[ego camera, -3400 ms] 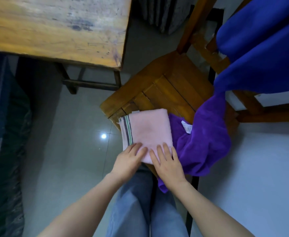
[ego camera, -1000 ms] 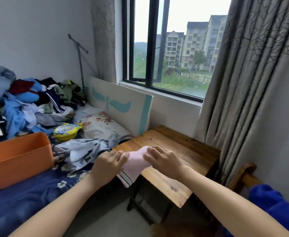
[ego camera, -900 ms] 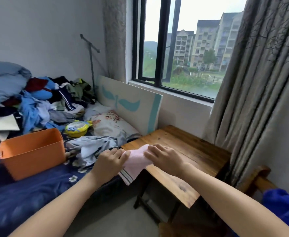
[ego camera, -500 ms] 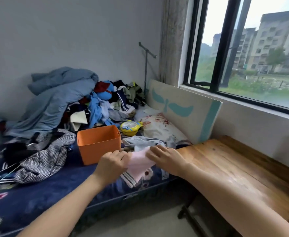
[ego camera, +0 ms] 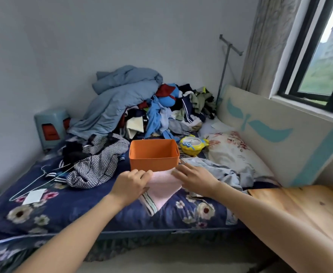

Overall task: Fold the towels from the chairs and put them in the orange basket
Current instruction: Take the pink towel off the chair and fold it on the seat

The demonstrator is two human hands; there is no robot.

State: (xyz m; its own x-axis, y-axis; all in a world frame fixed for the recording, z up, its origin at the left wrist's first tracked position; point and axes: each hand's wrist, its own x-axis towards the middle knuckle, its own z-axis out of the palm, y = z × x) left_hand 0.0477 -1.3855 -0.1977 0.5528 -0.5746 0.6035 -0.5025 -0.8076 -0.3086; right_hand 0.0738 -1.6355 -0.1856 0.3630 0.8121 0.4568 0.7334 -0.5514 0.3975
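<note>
Hands | left hand (ego camera: 131, 185) grips pink towel (ego camera: 164, 187) | right hand (ego camera: 196, 179) holds opposite edge

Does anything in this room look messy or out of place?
Yes. Loose clothes are heaped on the bed behind the upright basket, and a wire hanger lies on it at left. The towel, held by the left hand and right hand, looks neatly folded.

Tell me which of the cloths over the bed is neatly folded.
The pink towel, held between the left hand and right hand just before the orange basket; the checked garment and the others lie crumpled.
</note>
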